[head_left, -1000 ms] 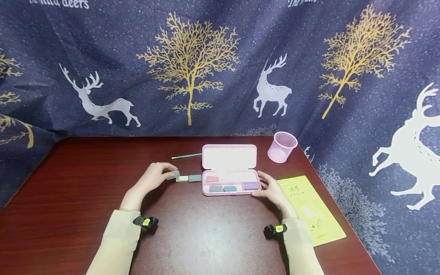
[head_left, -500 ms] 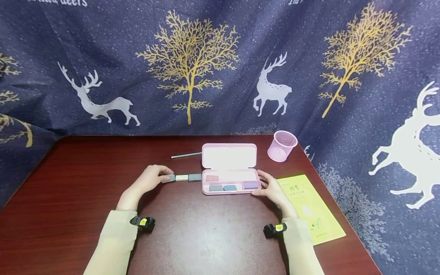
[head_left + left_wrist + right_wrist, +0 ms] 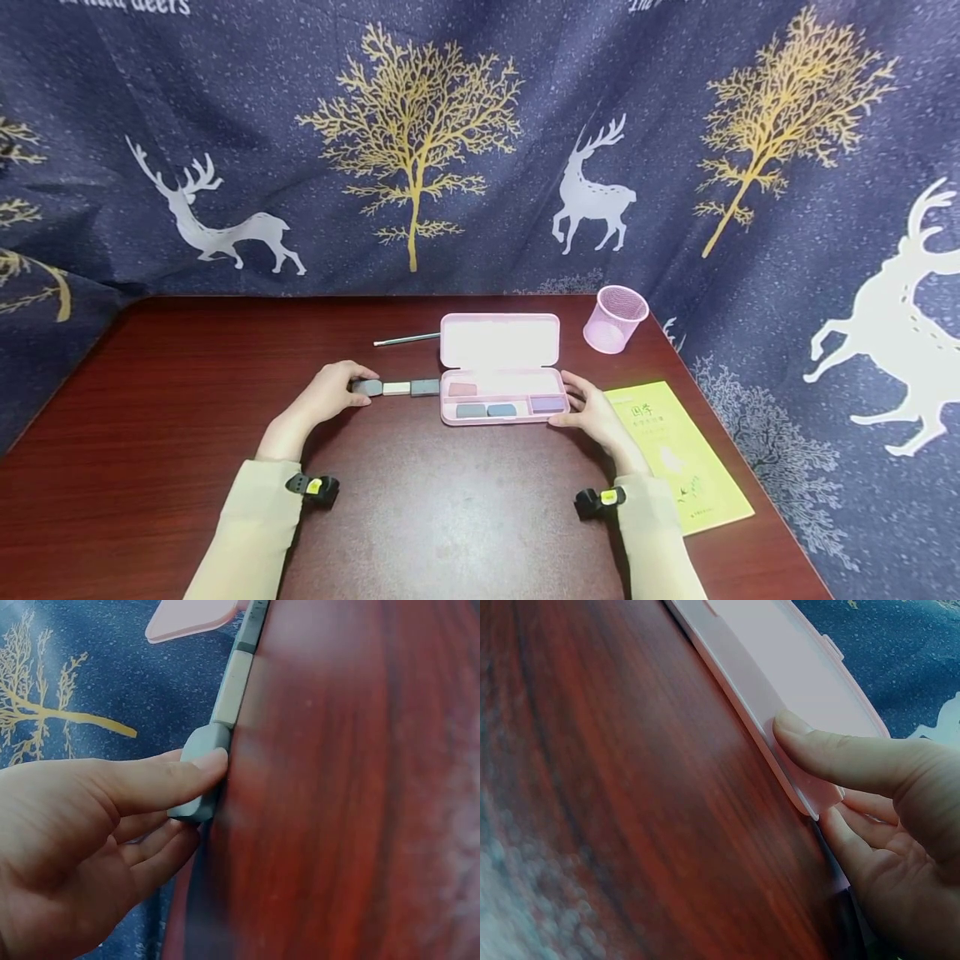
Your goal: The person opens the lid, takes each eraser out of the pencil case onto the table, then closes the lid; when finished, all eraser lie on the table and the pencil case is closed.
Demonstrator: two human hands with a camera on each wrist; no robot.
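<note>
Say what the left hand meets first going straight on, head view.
Past the grey rounded block it pinches, the left hand would likely meet the cream rectangular block; any gap is unclear.

The head view faced forward and down across the desk [image 3: 450,517]; both close-range wrist views included part of the pink case [image 3: 517,384].

We see left forearm [image 3: 253,517] at lower left of frame, right forearm [image 3: 658,533] at lower right, both angled inward. Left hand [image 3: 322,398], left of centre, pinches between thumb [image 3: 169,785] and fingers [image 3: 161,855]. Right hand [image 3: 597,418], right of centre, grips, thumb lower in frame than fingers.
</note>
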